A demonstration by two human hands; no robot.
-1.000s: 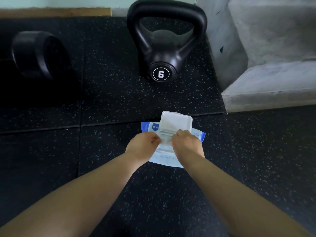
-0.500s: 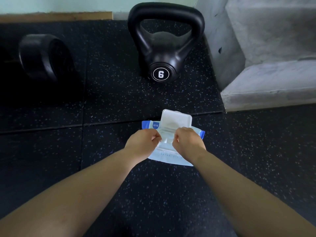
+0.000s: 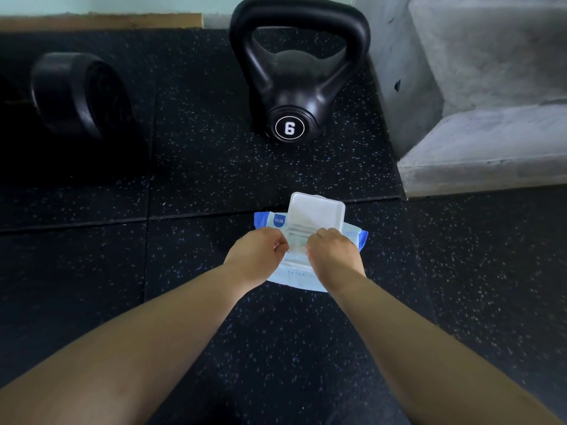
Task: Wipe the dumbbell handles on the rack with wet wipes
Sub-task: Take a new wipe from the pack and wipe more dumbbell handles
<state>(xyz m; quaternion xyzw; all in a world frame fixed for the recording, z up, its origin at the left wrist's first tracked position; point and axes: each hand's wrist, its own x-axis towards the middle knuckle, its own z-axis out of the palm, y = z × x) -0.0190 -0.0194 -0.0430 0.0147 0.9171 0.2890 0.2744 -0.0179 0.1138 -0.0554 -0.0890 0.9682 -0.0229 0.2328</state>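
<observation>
1. the soft blue-and-white plastic pack of wet wipes [image 3: 294, 276] lies flat on the speckled black rubber floor [image 3: 214, 179], directly under both hands. its stiff white hinged lid [image 3: 316, 213] is flipped up just beyond the fingertips.
2. handling, as i judge it: the pack is light and squashy, with a film that is likely slick. it will probably lift or slide if a wipe is tugged while nothing pins it down. a single wipe should be thin, damp and limp, and may drag the next sheet out with it.
3. where to take hold: steady the pack by the rigid frame round the opening, and pinch only the top sheet at the slot between the two hands.
4. the left hand [image 3: 256, 256] has its fingers curled in and pinches the pack at the left edge of the opening, knuckles up, wrist straight.
5. the right hand [image 3: 333, 256] is curled over the right side of the opening with its fingertips tucked under and hidden. i cannot tell whether it grips a wipe or only touches the frame.
6. both forearms reach forward and converge on the pack. a black kettlebell marked 6 [image 3: 294, 87] stands well beyond the grip. no dumbbell rack shows, so wiping has not begun.
</observation>
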